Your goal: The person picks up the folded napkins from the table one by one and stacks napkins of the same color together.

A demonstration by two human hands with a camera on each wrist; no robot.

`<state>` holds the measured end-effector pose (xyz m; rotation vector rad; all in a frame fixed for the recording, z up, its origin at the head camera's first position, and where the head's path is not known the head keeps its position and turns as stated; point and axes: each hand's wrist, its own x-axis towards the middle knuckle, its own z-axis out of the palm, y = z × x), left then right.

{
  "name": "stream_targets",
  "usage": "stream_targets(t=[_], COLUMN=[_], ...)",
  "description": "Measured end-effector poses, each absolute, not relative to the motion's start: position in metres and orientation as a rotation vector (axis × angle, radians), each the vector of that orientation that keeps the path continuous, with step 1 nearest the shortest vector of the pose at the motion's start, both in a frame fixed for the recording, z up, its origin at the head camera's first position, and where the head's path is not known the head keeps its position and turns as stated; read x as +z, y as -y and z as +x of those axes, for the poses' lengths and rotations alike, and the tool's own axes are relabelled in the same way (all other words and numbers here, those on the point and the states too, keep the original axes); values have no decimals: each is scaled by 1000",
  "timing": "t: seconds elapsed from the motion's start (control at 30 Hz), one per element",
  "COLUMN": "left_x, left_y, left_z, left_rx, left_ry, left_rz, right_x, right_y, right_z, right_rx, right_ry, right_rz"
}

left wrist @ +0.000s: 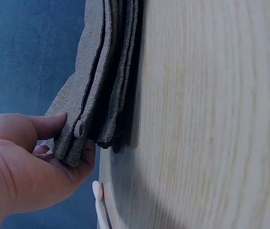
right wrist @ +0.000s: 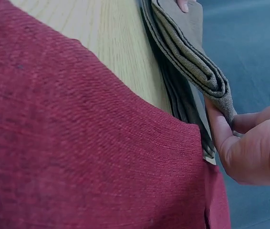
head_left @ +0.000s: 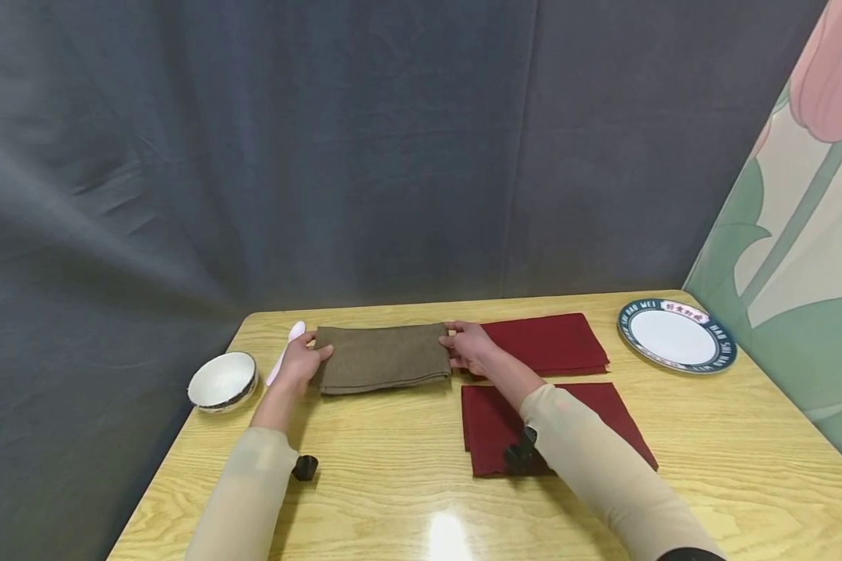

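A folded brown cloth (head_left: 382,357) lies near the far side of the table, with both hands at its short ends. My left hand (head_left: 303,360) pinches the left end between thumb and fingers; the left wrist view shows several stacked layers of the cloth (left wrist: 94,81) there. At the other end my right hand (head_left: 468,347) pinches the folded cloth (right wrist: 192,57), thumb on one side and fingers on the other. In the right wrist view the upper layers stand apart from darker layers beneath. Some fingertips are hidden behind the fabric.
Two folded red cloths, a far one (head_left: 550,343) and a near one (head_left: 554,425), lie under and beside the right arm. A white bowl (head_left: 222,379) and a white spoon (head_left: 288,348) sit at the left. A blue-rimmed plate (head_left: 676,335) stands at the right of the wooden table (head_left: 372,467).
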<state>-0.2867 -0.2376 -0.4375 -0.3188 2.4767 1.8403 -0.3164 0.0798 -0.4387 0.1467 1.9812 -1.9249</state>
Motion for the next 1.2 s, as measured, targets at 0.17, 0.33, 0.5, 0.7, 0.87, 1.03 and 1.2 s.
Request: stream_targets(t=[0.17, 0.33, 0.5, 0.7, 0.87, 1.03, 1.2], left_x=[-440, -443, -443, -443, -444, -447, -448], left_y=[237, 237, 236, 237, 237, 240, 241], left_z=[-293, -298, -302, -305, -304, -304, -305], left_rx=[1844, 1840, 1852, 1862, 1809, 1819, 1823], left_ry=[-2471, -2492, -2504, -2498, -2503, -2488, -2507], left_rz=[-317, -317, -324, -332, -335, -350, -365], right_x=[-440, -439, -436, -436, -439, -440, -436], right_y=[-80, -81, -81, -78, -78, -81, -86], right_z=[-323, -327, -330, -333, -334, -333, -330], right_rx=[-1912, -1899, -1893, -1892, -1881, -1880, -1897], right_ry=[-2002, -1998, -1995, -2012, -2014, -2006, -1973], right_rz=[135, 149, 143, 155, 172, 157, 121])
